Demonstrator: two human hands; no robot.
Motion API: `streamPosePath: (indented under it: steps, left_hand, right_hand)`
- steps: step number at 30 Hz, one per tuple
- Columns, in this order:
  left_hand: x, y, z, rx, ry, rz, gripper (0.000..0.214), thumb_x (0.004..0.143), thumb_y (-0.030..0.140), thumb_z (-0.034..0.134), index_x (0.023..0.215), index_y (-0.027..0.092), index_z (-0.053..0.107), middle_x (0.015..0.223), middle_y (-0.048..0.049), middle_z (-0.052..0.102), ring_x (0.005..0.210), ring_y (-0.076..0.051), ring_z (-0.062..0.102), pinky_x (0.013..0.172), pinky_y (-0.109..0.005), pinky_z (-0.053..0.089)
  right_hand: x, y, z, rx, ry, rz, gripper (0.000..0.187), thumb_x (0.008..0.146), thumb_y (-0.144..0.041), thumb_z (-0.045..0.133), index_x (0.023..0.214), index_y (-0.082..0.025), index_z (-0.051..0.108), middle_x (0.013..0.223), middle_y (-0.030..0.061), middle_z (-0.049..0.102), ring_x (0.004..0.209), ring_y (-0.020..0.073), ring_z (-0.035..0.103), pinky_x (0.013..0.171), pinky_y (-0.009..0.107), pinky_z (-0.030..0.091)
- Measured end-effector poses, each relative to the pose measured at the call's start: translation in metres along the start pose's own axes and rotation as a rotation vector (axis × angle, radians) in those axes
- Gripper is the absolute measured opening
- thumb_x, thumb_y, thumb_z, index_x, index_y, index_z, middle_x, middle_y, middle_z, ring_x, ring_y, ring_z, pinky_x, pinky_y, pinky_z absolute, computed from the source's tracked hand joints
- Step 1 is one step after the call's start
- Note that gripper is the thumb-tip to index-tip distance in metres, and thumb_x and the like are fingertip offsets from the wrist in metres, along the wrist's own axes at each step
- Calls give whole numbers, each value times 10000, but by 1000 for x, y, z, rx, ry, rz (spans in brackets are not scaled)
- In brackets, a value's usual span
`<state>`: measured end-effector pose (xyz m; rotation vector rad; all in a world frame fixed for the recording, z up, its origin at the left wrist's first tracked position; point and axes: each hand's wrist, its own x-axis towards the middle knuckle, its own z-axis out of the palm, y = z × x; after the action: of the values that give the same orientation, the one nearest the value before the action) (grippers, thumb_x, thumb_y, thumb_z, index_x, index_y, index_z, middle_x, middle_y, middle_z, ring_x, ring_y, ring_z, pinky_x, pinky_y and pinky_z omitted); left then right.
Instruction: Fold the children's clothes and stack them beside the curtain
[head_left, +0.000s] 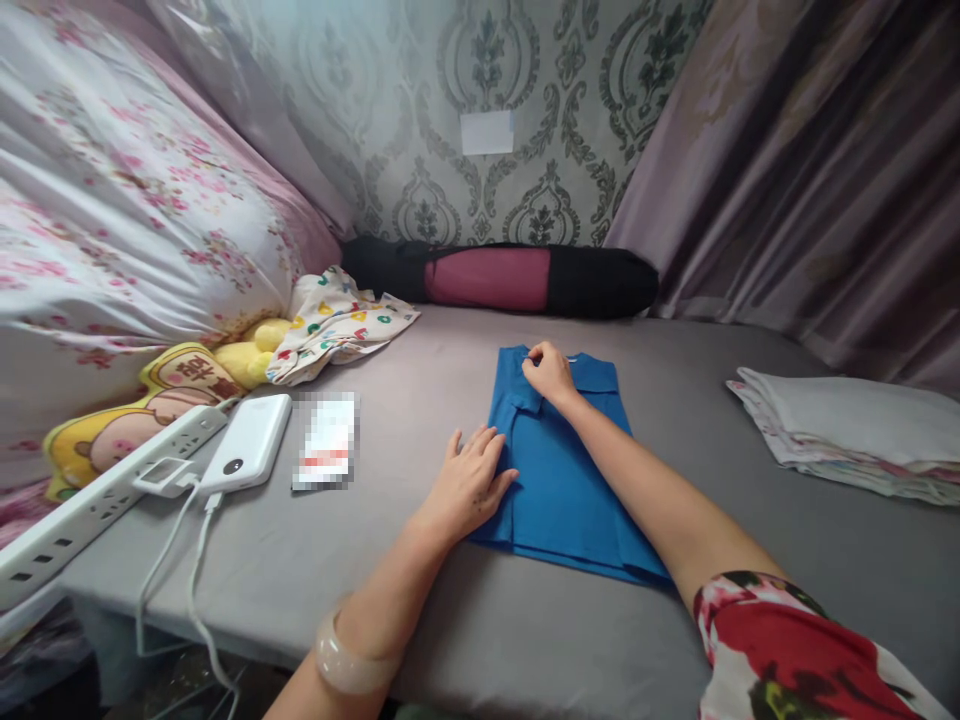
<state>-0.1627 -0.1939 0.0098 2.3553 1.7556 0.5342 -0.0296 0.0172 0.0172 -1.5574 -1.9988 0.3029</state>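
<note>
Where the blue polo shirt [562, 470] sits: folded flat on the grey bed [450, 620], middle-ish
left hand [469, 485]: open flat, palm pressing its left edge
right hand [550, 372]: fingers pinched on the collar
power bank [247, 440]: way off left, cabled

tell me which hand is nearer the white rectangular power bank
Left. The left hand lies flat on the folded blue shirt, right of the white rectangular power bank; the right hand is farther, at the shirt's collar.
</note>
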Motion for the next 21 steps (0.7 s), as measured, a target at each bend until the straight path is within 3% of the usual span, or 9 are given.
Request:
streamPosePath:
  steps: [7, 13, 18, 21]
  left_hand:
    - [0, 0, -1, -9, -23, -9, 436, 973, 416, 406, 1343, 185, 423, 1453, -157, 463, 1393, -278, 371, 1145, -576, 235]
    - [0, 2, -2, -15, -17, -7, 446, 974, 407, 412, 1349, 165, 416, 1452, -164, 463, 1397, -283, 362, 1148, -574, 235]
    - [0, 4, -2, -33, -7, 20, 441, 980, 418, 390, 1350, 179, 423, 1453, -158, 465, 1397, -279, 365, 1156, -572, 223]
    - [0, 5, -3, -41, -18, 22, 441, 980, 412, 391, 1346, 169, 433, 1440, -160, 480, 1395, -277, 370, 1161, -572, 218]
  right_hand:
    - [-15, -12, 11, -100, -160, -239, 216, 804, -137, 490, 978, -175, 612, 1029, 72, 673, 962, 195, 606, 843, 268, 423]
    - [-19, -14, 9, -206, -272, -245, 151, 838, -208, 501, 934, -189, 616, 976, 69, 687, 917, 215, 627, 769, 277, 422]
    - [-18, -25, 4, -244, -244, -223, 327, 962, -260, 318, 998, -175, 631, 1077, 113, 691, 1016, 234, 626, 864, 307, 417]
    - [-12, -31, 9, -252, -235, -242, 395, 972, -226, 266, 1137, -136, 613, 1253, 135, 627, 1189, 231, 546, 1000, 321, 359]
